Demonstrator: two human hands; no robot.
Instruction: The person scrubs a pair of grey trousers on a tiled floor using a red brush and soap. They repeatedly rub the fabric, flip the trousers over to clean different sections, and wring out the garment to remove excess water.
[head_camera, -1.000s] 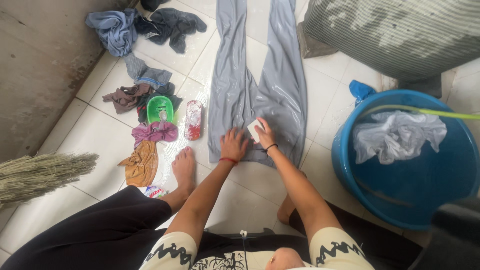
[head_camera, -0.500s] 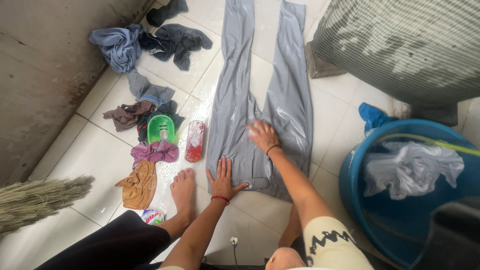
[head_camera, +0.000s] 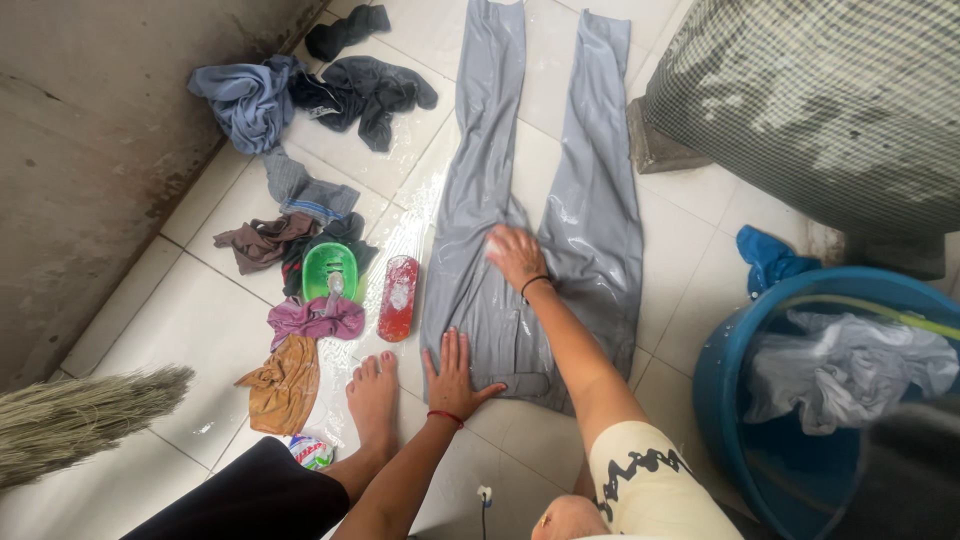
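On the wet tiled floor (head_camera: 690, 230), grey trousers (head_camera: 590, 215) lie flat; the left hand (head_camera: 455, 368), fingers spread, pins the waistband. The right hand (head_camera: 516, 256), fingers curled, rubs the crotch area, a red scrubbing brush (head_camera: 398, 297) lying just beside.

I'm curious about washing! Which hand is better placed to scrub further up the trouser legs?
Probably the right hand. It already lies higher on the wet grey trousers, near where the legs split, with the arm stretched out. The left hand presses flat on the waistband, seemingly holding the cloth down.
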